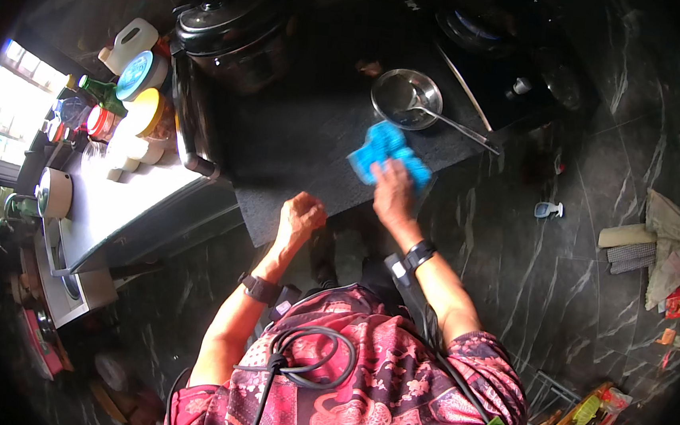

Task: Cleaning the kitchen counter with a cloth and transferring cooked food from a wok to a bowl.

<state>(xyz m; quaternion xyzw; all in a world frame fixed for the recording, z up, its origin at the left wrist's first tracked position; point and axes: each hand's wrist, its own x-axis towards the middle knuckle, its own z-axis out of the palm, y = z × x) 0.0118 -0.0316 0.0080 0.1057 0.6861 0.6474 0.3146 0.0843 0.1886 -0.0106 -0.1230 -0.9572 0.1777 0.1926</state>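
My right hand (pixel 394 194) lies on a crumpled blue cloth (pixel 388 147) at the front edge of the dark countertop (pixel 302 155); its fingertips press on or pinch the cloth. My left hand (pixel 301 216) is curled near the counter's front edge, to the left of the cloth, and nothing shows in it. Just beyond the cloth stands a round metal bowl (pixel 406 98) with a metal spoon (pixel 457 129) in it, the handle sticking out over the rim to the right. Each wrist wears a black band.
Back right, a gas stove (pixel 494 75) has a blue flame lit at one burner. A large lidded pot (pixel 227 42) stands back left. Jars, bottles and a white jug (pixel 131 46) crowd the white counter (pixel 107 200) at left, near a small white pot (pixel 55 193).
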